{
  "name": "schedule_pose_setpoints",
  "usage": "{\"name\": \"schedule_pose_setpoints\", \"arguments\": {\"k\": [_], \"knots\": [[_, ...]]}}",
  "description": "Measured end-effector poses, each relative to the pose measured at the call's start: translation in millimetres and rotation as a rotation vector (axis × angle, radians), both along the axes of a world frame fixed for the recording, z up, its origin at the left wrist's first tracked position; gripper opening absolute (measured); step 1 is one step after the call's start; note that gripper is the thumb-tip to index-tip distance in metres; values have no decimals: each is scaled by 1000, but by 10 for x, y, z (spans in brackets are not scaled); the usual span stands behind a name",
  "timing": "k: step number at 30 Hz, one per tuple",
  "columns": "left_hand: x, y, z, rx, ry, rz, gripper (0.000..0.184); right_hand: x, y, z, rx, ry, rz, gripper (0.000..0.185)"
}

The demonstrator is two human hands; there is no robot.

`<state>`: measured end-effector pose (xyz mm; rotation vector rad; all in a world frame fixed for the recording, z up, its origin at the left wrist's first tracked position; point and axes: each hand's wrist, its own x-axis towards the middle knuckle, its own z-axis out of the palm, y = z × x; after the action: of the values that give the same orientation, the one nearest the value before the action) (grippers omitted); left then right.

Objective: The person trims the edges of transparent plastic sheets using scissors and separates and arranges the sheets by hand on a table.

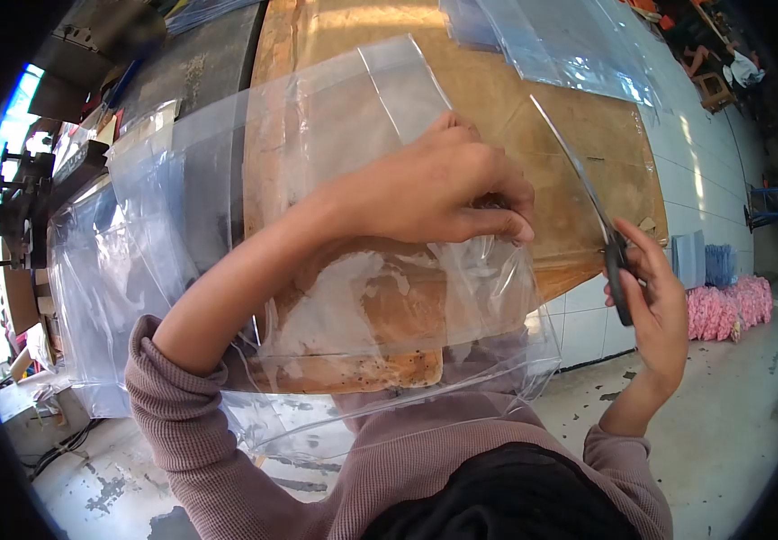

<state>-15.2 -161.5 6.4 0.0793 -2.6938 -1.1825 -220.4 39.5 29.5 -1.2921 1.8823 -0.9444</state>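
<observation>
1. In the head view, the left hand bends down at the wrist over clear plastic. Its thumb and fingers are closed together in what looks like a pinch on the film, which crinkles just below them; the exact contact is partly hidden.
2. The right hand is apart from the plastic, its fingers curled around the black handles of scissors. The blades run up and away from these fingers; how far they are parted cannot be told.
3. The plastic lies beneath the left fingers on a brown surface. It sags over the near edge toward the person's body, and a further flap lies beyond the fingers. More loose clear film spreads well to their left.
4. Beyond the right fingers, at the far side of the surface, lie bluish sheets. To the right of those fingers, pink bundles sit on the floor.
5. As for progress, the handling seems partway: the plastic is laid out and gripped, and the scissors are in hand, yet the blades do not meet the film. No fresh cut or severed strip can be made out, so whether cutting is finished or outstanding remains unclear.
</observation>
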Motion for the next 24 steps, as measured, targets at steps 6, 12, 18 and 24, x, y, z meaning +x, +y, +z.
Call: {"name": "schedule_pose_setpoints", "arguments": {"k": [6,12,18,24], "knots": [[-30,-29,-112,210,120,41,17,242,487,-278,115,-855,-17,66],[-53,8,-59,194,56,77,12,396,670,-253,267,-401,70,39],[-69,17,-132,64,121,87,13,402,616,-124,261,-6,9,32],[-56,34,-149,14,135,106,13,418,619,-120,213,84,-1,32]]}}
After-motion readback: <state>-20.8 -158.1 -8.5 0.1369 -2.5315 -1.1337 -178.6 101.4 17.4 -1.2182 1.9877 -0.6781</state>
